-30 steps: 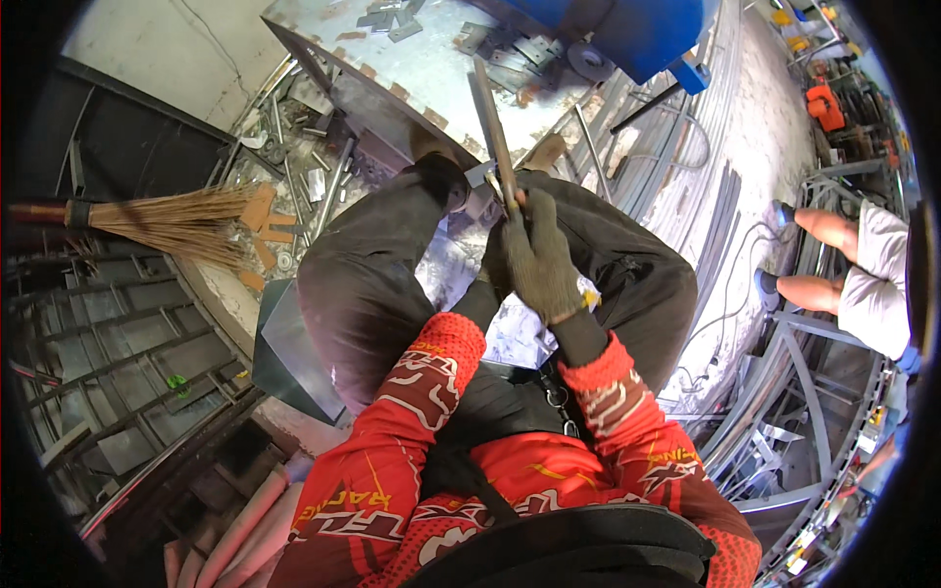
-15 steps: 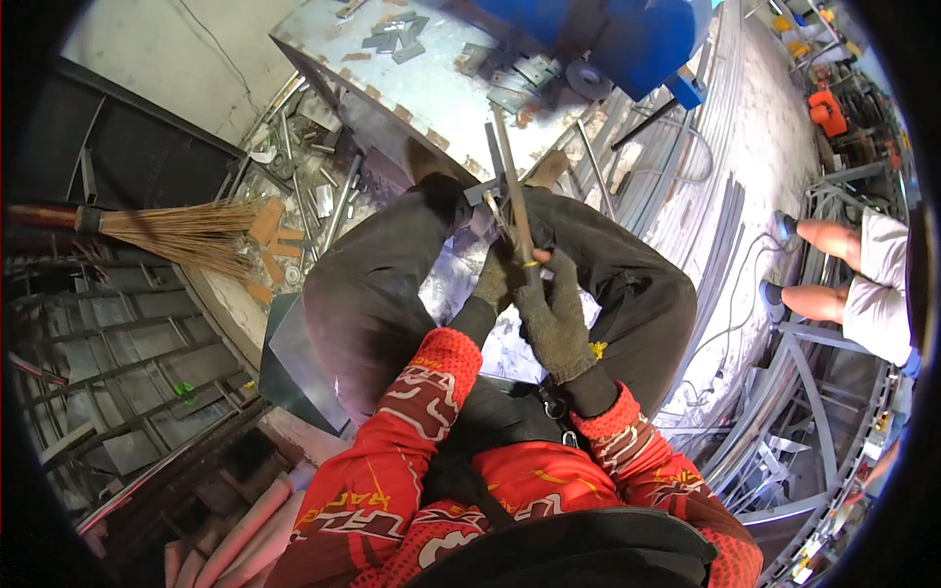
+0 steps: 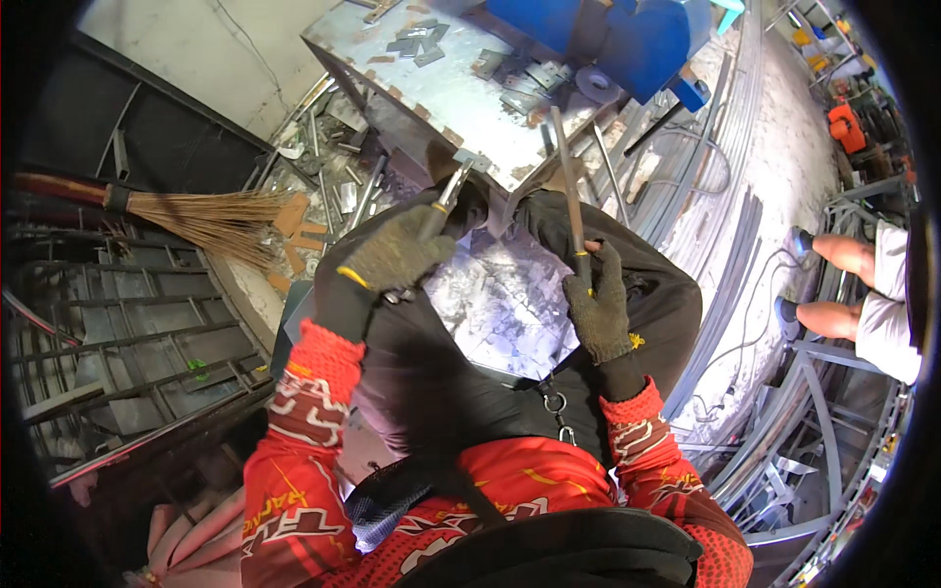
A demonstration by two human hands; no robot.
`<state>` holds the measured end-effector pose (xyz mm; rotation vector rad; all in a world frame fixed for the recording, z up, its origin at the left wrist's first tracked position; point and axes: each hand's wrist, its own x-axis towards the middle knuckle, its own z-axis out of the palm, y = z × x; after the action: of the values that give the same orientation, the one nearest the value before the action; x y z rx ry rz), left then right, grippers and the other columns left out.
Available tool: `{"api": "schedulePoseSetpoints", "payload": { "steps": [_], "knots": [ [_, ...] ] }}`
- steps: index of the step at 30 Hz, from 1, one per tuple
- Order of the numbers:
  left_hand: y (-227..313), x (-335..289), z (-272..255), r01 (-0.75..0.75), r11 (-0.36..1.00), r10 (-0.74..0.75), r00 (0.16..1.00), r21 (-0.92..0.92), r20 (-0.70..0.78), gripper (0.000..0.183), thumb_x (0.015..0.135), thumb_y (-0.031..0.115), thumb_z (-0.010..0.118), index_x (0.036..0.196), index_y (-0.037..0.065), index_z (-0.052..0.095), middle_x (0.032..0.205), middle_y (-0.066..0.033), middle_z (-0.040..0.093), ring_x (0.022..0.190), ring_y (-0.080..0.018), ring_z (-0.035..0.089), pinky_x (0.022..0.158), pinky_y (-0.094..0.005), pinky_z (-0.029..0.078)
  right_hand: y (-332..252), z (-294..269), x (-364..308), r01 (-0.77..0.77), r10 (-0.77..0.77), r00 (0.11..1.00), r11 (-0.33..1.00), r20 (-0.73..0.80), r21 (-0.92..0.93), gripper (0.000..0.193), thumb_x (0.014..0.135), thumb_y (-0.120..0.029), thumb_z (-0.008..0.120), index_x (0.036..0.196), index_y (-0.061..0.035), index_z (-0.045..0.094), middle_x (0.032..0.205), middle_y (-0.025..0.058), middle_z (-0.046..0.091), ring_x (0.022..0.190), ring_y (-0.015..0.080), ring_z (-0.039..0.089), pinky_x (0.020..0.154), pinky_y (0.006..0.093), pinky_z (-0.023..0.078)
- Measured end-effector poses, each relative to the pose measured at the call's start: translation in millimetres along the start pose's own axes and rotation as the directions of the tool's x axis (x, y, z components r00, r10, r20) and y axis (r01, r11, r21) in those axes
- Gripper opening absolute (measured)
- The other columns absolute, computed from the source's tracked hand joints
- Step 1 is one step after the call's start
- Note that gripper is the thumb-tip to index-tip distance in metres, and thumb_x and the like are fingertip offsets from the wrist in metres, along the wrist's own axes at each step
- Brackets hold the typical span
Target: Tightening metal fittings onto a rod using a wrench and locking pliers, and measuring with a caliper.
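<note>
Both my hands wear grey-brown work gloves. My left hand (image 3: 397,252) is closed round metal pliers (image 3: 452,186), over my left thigh. A small grey metal plate (image 3: 472,160) sits at the jaws, near the bench edge. My right hand (image 3: 600,306) grips the lower end of a long, narrow, brownish metal bar (image 3: 569,186), over my right thigh. The bar points away from me toward the bench; whether it is a file or a plain rod I cannot tell. Pliers and bar are apart.
Ahead stands a metal-topped bench (image 3: 392,83) with loose plates (image 3: 417,41) and a blue machine (image 3: 627,49). A broom (image 3: 196,220) lies left, above a metal grating (image 3: 137,363). Long steel bars (image 3: 730,235) cover the floor right, where a person's legs (image 3: 833,284) show.
My left hand has moved left and away from the right, carrying the pliers and small plate. My right hand and its bar have shifted right. The two tools, crossed before, are now separate.
</note>
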<state>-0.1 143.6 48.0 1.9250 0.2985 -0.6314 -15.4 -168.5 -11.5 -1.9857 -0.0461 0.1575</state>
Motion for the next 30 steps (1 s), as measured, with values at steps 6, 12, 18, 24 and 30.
{"api": "schedulePoseSetpoints", "payload": {
  "steps": [6,12,18,24,30],
  "knots": [
    [-5,20,-48,-0.028,0.995,0.022,0.998,0.101,0.062,0.056,0.091,0.025,0.074,0.141,0.007,0.058,0.087,-0.0025,0.066,0.071,-0.0113,0.062,0.061,-0.0299,0.052,-16,17,0,0.162,-0.159,0.986,0.984,0.04,-0.069,0.055,0.092,-0.016,0.067,0.143,-0.0095,0.045,0.112,0.025,0.07,0.102,0.0422,0.071,0.089,0.0472,0.054],
    [41,27,-70,-0.065,0.857,0.03,0.997,0.511,0.077,0.049,0.087,0.02,0.069,0.135,0.008,0.064,0.088,-0.0092,0.069,0.082,-0.0195,0.066,0.074,-0.0363,0.054,-33,26,7,0.053,-0.057,0.993,0.998,0.107,0.045,0.055,0.093,-0.014,0.065,0.143,-0.005,0.044,0.114,0.0241,0.068,0.098,0.0384,0.07,0.088,0.0458,0.053],
    [-12,44,-67,-0.239,0.702,0.289,0.957,0.671,0.038,0.037,0.085,0.03,0.064,0.109,0.003,0.067,0.096,-0.0234,0.07,0.092,-0.04,0.068,0.085,-0.0481,0.052,-17,53,9,0.124,-0.129,0.989,0.99,0.067,0.067,0.056,0.093,-0.012,0.064,0.144,-0.0039,0.043,0.123,0.0233,0.063,0.104,0.0343,0.068,0.091,0.0439,0.052],
    [-17,61,-65,-0.303,0.554,0.293,0.943,0.775,0.158,0.042,0.087,0.034,0.065,0.114,0.002,0.068,0.102,-0.0249,0.072,0.097,-0.044,0.068,0.09,-0.0486,0.052,-11,78,7,0.194,-0.193,0.981,0.981,-0.024,0.03,0.054,0.095,-0.012,0.063,0.145,-0.0054,0.044,0.113,0.0252,0.066,0.093,0.0406,0.07,0.081,0.0476,0.054],
    [9,25,-42,-0.142,0.815,0.119,0.99,0.561,0.079,0.055,0.087,0.038,0.07,0.13,0.004,0.061,0.092,-0.0172,0.07,0.093,-0.0318,0.07,0.09,-0.0423,0.054,-14,78,13,0.177,-0.177,0.984,0.984,0.004,-0.014,0.052,0.096,-0.013,0.062,0.144,-0.0057,0.044,0.113,0.0258,0.067,0.096,0.0441,0.07,0.082,0.0492,0.054]
  ]
}}
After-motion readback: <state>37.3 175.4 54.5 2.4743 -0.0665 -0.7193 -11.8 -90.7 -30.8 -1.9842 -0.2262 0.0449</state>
